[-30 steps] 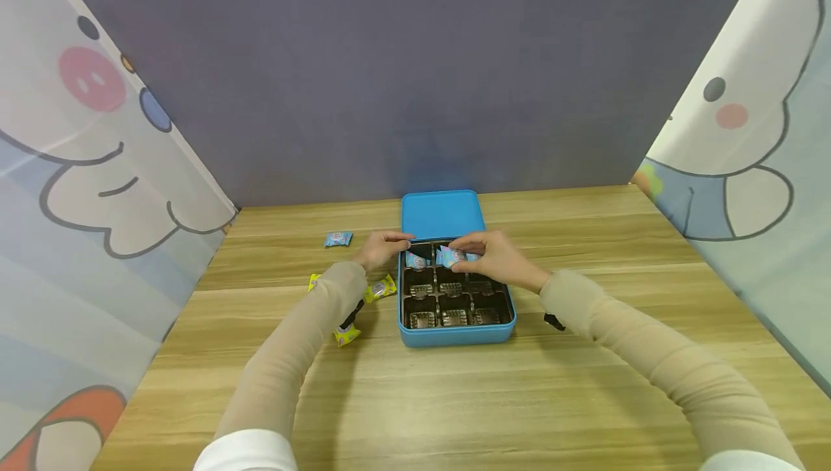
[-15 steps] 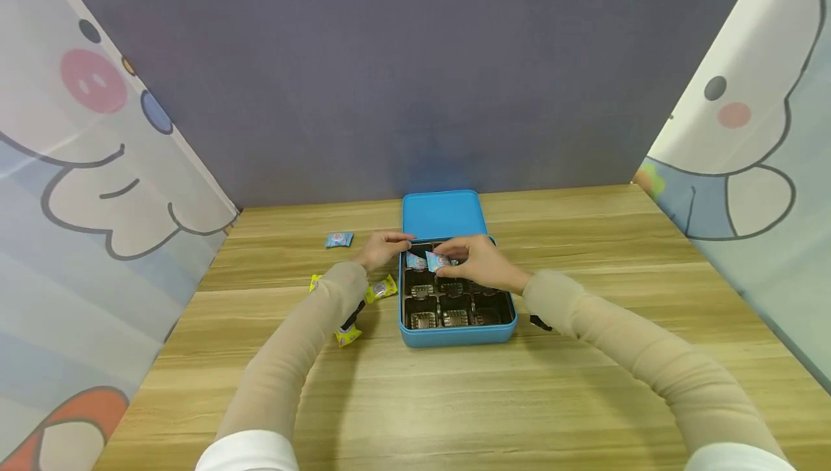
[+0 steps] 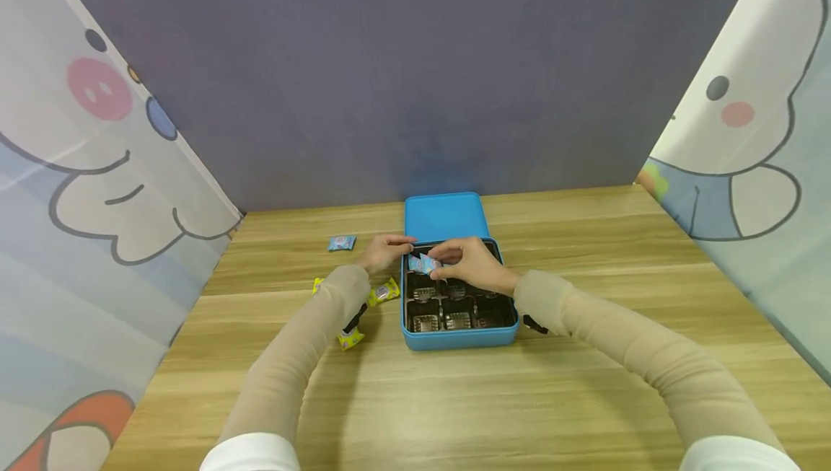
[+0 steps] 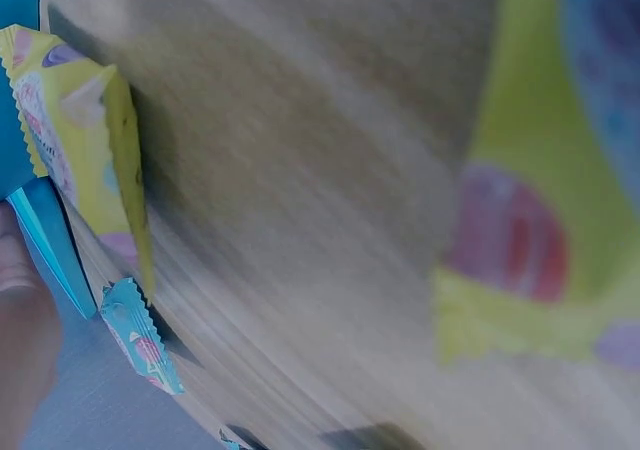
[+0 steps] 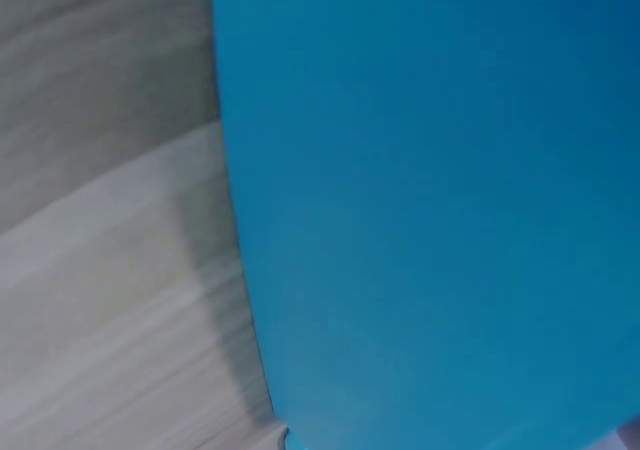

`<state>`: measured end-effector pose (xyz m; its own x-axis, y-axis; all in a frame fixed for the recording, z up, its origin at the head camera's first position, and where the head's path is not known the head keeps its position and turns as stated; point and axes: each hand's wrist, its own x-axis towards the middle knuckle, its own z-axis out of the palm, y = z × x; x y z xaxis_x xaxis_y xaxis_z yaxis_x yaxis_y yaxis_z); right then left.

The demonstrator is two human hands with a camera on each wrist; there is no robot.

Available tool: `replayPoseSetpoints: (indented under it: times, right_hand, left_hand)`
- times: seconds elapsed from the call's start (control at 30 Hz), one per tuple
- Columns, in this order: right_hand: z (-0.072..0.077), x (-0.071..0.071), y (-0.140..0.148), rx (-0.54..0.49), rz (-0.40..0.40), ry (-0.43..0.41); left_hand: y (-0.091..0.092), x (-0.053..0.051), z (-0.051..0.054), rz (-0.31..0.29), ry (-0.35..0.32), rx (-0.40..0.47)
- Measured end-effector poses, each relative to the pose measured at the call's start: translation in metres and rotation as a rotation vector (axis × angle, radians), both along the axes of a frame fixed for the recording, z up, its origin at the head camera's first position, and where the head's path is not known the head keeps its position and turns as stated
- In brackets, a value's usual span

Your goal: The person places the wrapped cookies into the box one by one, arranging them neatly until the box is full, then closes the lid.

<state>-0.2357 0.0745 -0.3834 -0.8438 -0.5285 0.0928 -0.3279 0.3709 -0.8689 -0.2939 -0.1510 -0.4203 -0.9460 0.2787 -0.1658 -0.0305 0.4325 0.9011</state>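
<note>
Clearly the small blue packet (image 3: 430,264) is clamped between the thumb and fingers of the right hand (image 3: 472,263), over the back row of the dark tray (image 3: 458,320) inside the blue box (image 3: 461,340). Just beside it, at the back left compartment, lies a second blue packet (image 3: 415,264); whether the two touch I cannot tell. The left hand (image 3: 383,252) has its thumb and fingers at the box's back left corner, though I cannot tell whether they pinch the rim or merely rest on it.

Judging by its look, the packet should be very light, with a slick, crinkly wrapper that may slip under a dry or hasty pinch. Its middle probably holds something firmer than the thin crimped ends, so the fingers do best across the body; a hold by an end could let it swing or tear. Little squeeze should be needed. The tray looks like thin moulded plastic, likely to flex if pressed.

Left of the box, a loose blue packet (image 3: 342,243) and a yellow packet (image 3: 384,291) lie on the tabletop (image 3: 454,406); the same hold should suit both.
</note>
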Motion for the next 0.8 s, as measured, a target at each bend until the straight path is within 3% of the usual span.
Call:
replayPoseSetpoints:
  times: [0.4,0.8]
  right_hand:
    - [-0.008,0.000,-0.016,0.017,0.042,-0.031]
    - [-0.021,0.003,-0.018,0.002,0.027,0.025]
  left_hand:
    - [-0.003,0.004,-0.002,-0.008,-0.003,0.023]
    - [0.000,0.003,-0.004,0.011,0.021,0.024]
